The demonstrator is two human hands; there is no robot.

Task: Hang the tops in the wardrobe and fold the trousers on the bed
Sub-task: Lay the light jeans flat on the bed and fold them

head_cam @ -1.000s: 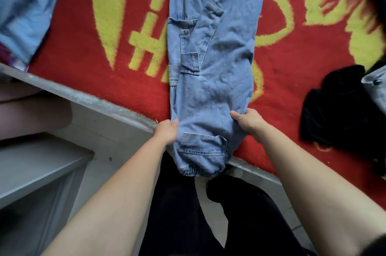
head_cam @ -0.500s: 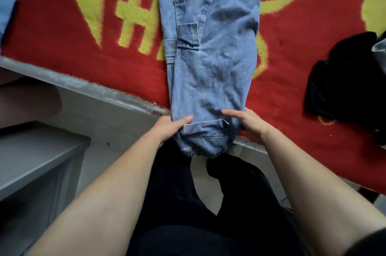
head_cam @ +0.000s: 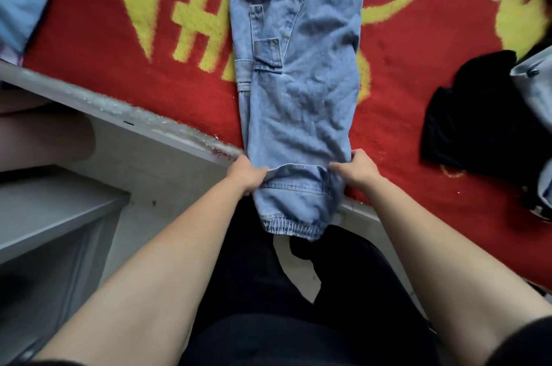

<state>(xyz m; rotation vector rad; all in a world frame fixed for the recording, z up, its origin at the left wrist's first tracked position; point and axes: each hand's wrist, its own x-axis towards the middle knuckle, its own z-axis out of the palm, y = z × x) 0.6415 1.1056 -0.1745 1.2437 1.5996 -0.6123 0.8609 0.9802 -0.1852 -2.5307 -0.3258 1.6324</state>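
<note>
Both left grip point(head_cam: 249, 175) and right grip point(head_cam: 355, 169) pinch creased denim trousers point(head_cam: 301, 102).

both bare forearms reach forward from the bottom of the view and converge toward the wrists. the left hand point(head_cam: 246, 175) lies knuckles-up, its fingers curled round the left edge of the light blue denim trousers point(head_cam: 298, 102) near the elastic cuff end. the right hand point(head_cam: 357, 169) grips the opposite edge, level with it, thumb pointing inward over the cloth and fingers tucked under. the hands sit apart, with the width of the trouser leg between them. a black sleeve edge point(head_cam: 531, 338) shows on the right upper arm.
</note>
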